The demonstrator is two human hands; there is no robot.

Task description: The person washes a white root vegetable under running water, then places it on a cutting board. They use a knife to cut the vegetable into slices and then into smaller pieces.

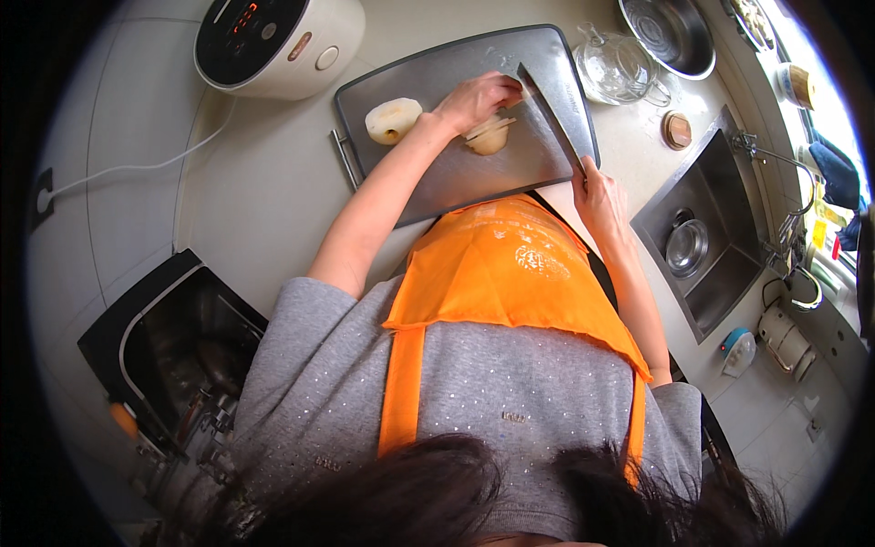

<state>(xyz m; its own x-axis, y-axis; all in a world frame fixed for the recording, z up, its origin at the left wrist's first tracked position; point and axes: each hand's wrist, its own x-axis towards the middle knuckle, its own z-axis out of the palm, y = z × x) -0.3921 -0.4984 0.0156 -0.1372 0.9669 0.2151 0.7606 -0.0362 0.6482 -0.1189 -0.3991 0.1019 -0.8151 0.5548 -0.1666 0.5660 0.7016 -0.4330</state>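
My right hand [603, 195] grips the handle of a kitchen knife [551, 114], whose blade slants away across the right part of a grey cutting board [451, 181]. Close to the far end of the blade is my left hand [482, 101], its fingers bent together. A pale bit shows by those fingertips, but whether they pinch it is unclear. Just below that hand lies a partly sliced piece of peeled fruit [487, 141], perhaps pear, with thin slices on top. Left of my forearm rests a peeled fruit half [394, 121] with a hollowed spot.
A white rice cooker [301, 51] stands at the back left, its cord running to the wall. Beyond the board's right edge are a glass pitcher [615, 68], a steel bowl [670, 34] and a wooden lid [677, 130]. Farther right is a sink [728, 225] holding a small bowl [686, 247].
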